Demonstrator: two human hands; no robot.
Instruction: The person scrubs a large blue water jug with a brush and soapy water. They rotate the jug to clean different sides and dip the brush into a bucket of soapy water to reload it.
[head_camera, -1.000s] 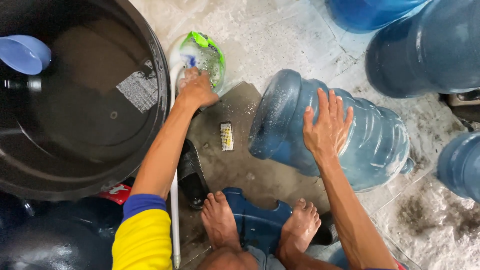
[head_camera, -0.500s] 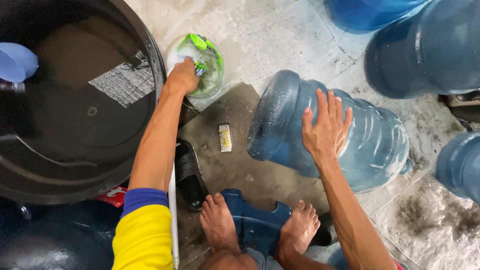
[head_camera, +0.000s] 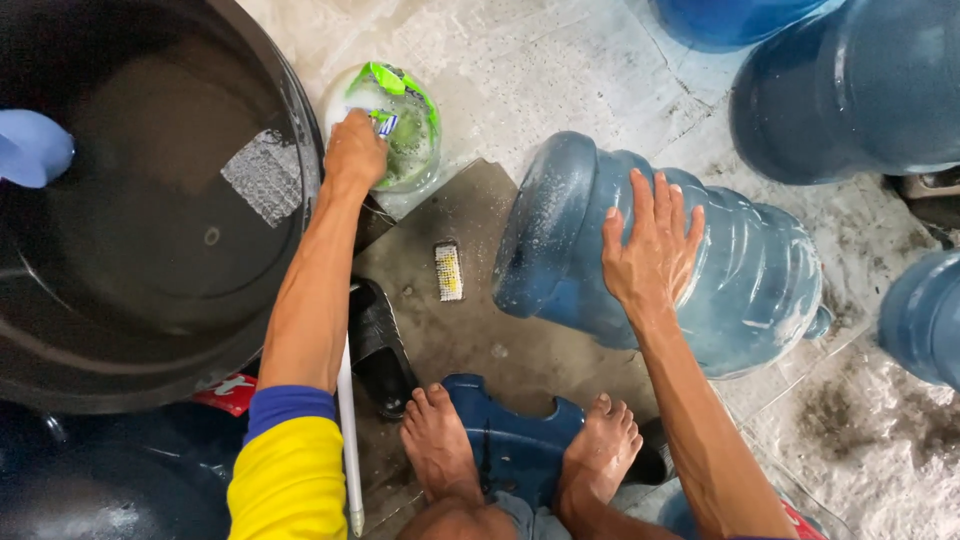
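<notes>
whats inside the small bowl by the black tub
The bowl holds foamy water and a green sponge-like thing. The left hand reaches into it, covering whatever it grips and the bowl's near side.

Black water barrel (head_camera: 150, 330), perhaps sandal (head_camera: 375, 345)

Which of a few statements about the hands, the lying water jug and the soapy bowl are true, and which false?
1. The right hand lies flat on the blue water jug that rests on its side. True.
2. The left hand grips the small brush on the dark mat. False: the brush lies untouched; the left hand is at the soapy bowl.
3. The big black tub holds water. True.
4. Both bare feet stand on the wet concrete. False: they rest on a low blue stool.
5. The jug on its side stands inside the tub. False: it lies on the floor, right of the mat.
</notes>
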